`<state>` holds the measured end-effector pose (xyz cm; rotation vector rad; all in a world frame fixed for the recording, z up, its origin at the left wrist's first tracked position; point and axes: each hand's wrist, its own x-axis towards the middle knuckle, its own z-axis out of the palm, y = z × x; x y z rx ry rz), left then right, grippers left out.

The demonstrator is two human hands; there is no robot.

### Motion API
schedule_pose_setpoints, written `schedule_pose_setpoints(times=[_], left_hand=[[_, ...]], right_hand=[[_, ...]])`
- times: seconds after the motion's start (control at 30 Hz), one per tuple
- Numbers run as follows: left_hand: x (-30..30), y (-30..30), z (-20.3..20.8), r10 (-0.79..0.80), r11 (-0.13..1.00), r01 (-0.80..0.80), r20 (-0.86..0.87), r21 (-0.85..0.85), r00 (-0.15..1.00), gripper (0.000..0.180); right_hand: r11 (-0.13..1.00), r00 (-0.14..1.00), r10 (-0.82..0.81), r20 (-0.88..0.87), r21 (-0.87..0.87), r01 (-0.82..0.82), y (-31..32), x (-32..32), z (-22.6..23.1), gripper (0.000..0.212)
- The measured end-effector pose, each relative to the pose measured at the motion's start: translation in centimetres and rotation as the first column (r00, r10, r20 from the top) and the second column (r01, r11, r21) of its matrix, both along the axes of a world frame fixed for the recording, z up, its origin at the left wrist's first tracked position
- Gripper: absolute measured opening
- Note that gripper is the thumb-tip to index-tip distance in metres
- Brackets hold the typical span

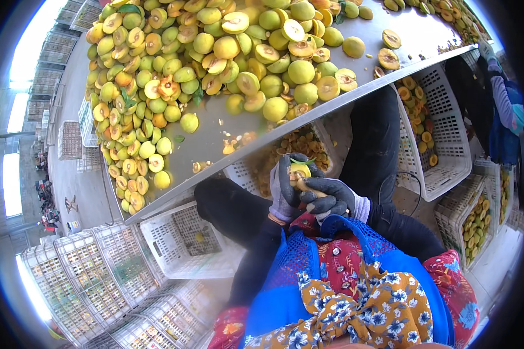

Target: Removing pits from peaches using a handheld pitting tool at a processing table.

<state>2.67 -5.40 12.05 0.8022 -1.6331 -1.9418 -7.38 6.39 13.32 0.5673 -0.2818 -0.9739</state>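
Note:
In front of my chest, both gloved hands meet around a yellow-green stone fruit that has a green leaf at its top. My left hand wraps it from the left, fingers closed. My right hand is closed too, its fingers curled against the fruit's lower right side where paler flesh shows. Whether a small tool sits between the hands is hidden. Just beyond lies the metal table, heaped with similar fruit, many cut in half with brown hollows showing.
Below the table edge, a crate of fruit pieces stands between my legs. A white crate stands at my left, beside stacked crates. To the right are a tilted crate with halves and another fruit-filled crate. A co-worker is at far right.

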Motion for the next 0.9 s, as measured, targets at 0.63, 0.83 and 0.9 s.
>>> schedule_pose_setpoints(times=[0.63, 0.83, 0.9], left_hand=[[9.2, -5.5, 0.3, 0.354, 0.718, -0.166, -0.151, 0.676, 0.923, 0.043], [11.7, -5.4, 1.8, 0.215, 0.920, -0.133, 0.191, -0.369, 0.958, 0.043], [15.2, -7.5, 1.8, 0.485, 0.692, -0.143, 0.310, -0.708, 0.818, 0.055]], right_hand=[[0.991, -0.121, 0.067, -0.990, 0.081, -0.106, -2.9, -2.0, 4.4, 0.033], [0.936, -0.612, -0.304, -0.730, -0.110, -0.333, -2.4, -2.8, 1.5, 0.067], [0.915, -0.626, -0.292, -0.723, -0.020, -0.403, -2.6, -3.7, 2.2, 0.073]])
